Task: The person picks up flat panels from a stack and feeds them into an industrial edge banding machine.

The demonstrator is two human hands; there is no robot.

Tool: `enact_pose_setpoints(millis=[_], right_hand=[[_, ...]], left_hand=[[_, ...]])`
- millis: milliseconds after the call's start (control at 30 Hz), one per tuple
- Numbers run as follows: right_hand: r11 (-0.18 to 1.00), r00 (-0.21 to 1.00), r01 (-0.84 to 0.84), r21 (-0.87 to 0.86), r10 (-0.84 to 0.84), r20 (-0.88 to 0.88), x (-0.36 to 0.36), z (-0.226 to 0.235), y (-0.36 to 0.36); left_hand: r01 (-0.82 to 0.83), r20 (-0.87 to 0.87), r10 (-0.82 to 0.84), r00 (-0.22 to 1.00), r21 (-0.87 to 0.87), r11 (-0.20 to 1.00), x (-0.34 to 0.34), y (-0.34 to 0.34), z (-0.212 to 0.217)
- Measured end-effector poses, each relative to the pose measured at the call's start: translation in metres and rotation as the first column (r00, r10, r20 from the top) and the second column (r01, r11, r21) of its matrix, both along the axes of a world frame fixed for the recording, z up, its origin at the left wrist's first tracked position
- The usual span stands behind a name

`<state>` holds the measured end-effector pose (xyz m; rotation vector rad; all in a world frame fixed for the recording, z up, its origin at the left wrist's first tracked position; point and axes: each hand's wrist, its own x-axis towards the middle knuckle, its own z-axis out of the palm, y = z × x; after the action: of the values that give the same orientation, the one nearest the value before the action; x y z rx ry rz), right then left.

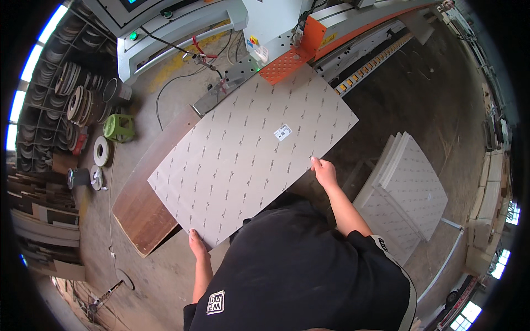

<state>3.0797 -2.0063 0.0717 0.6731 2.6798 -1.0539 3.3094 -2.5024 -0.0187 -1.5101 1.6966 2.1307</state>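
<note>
The pale board (237, 160) lies mid-view, its 1 o'clock end at the machine's orange guard (287, 63). The left hand (199, 248) grips its edge at 7 o'clock, thumb on top; the right hand (324, 172) pinches its edge at 4 o'clock. Small dark print repeats across the board, around a white label (282, 132) with tiny marks. Similar print covers stacked boards (417, 185) toward 3 o'clock. The black shirt (298, 265) bears a lettered white patch (216, 302).
</note>
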Motion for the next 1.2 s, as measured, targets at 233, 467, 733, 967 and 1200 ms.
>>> enact_pose_setpoints(millis=[233, 467, 733, 967, 1200], right_hand=[[0.999, 0.995, 0.041, 0.031, -0.038, -0.094, 0.006, -0.006, -0.007], [0.98, 0.934, 0.186, -0.074, -0.2, -0.295, 0.016, -0.026, -0.019], [0.994, 0.973, -0.025, -0.102, 0.0, -0.232, 0.127, -0.056, -0.177], [0.938, 0.933, -0.338, -0.072, 0.323, -0.16, 0.287, -0.089, -0.412], [0.583, 0.498, -0.81, 0.059, 0.738, -0.456, 0.352, -0.124, -0.664]], left_hand=[[-0.046, -0.07, 0.045, 0.996, -0.002, 0.999, -0.007, 0.0, 0.0], [0.117, -0.018, -0.121, 0.992, -0.142, 0.983, -0.008, -0.008, -0.028], [0.559, -0.096, -0.564, 0.82, -0.07, 0.826, 0.029, -0.047, -0.012], [0.47, -0.205, -0.46, 0.864, 0.002, 0.883, 0.254, -0.175, -0.074], [-0.048, 0.102, 0.051, 0.994, -0.025, 0.999, 0.487, -0.343, -0.129]])
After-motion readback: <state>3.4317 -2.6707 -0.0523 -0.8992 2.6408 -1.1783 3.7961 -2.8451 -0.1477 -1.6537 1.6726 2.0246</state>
